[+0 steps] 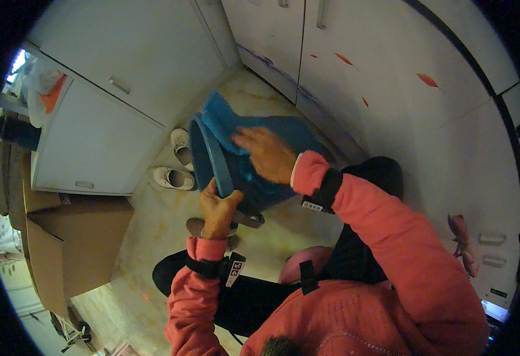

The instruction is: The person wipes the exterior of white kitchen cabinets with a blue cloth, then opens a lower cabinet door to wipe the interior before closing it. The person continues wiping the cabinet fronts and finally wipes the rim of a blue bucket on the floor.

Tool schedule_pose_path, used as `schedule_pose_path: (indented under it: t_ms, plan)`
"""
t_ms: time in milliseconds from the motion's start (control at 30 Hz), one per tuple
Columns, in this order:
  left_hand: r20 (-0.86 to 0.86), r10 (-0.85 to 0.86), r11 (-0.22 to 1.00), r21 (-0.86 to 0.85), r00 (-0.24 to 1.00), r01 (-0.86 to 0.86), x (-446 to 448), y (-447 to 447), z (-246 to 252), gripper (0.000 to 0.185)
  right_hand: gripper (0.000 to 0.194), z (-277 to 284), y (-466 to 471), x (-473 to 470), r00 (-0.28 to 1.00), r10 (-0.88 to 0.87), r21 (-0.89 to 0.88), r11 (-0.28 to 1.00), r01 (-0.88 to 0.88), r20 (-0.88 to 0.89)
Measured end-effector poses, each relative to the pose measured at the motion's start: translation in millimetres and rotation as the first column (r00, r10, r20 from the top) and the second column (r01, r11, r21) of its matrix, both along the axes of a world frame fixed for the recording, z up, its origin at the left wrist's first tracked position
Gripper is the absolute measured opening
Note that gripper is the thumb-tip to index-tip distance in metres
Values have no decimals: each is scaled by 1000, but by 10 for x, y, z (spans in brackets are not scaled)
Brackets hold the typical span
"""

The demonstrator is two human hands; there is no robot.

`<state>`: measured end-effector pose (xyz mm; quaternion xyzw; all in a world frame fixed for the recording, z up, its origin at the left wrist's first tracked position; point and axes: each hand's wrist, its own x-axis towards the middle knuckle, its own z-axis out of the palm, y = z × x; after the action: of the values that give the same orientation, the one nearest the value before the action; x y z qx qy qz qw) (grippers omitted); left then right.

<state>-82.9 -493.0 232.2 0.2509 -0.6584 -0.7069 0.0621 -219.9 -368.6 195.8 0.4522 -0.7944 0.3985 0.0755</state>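
Note:
A blue plastic bucket (282, 133) lies tilted on its side on the floor before me, its open mouth turned to the left. My left hand (217, 207) grips the rim of the bucket at its near edge, with the thumb over it. A bright blue cloth (222, 118) is draped at the far side of the bucket's rim. My right hand (266, 153), slightly blurred, is at the bucket with its fingertips against the cloth; whether the fingers pinch it cannot be told. A grey handle part (250, 219) shows beside my left hand.
White shoes (174, 178) stand left of the bucket on the marbled floor (144, 236). An open cardboard box (91, 240) is at the left. White cabinets (104, 138) border the left and far side; cabinet doors with red leaf patterns (398, 111) rise at the right.

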Motion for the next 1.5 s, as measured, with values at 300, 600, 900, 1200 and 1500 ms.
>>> schedule_pose_path:
  t_ms: [300, 600, 900, 1200, 1500]
  plan:
    - [43, -154, 985, -70, 987, 156, 66, 55, 15, 34, 37, -69, 162, -461, 883, -245, 157, 968, 197, 402]
    - [-45, -215, 910, -372, 976, 184, 46, 114, -304, 41, 40, 251, 114, 538, 984, 173, -17, 985, -174, -48]
    - [94, -346, 907, -219, 933, 359, 132, 116, -321, 33, 29, -13, 151, -363, 980, 165, -61, 985, -159, 113]
    - [218, -427, 853, -225, 878, 471, 208, 78, -295, 34, 34, -249, 250, -670, 808, -26, -3, 999, 34, 588]
    - [226, -500, 823, -176, 836, 540, 132, 59, -294, 27, 35, -245, 297, -662, 938, -10, 112, 993, -31, 346]
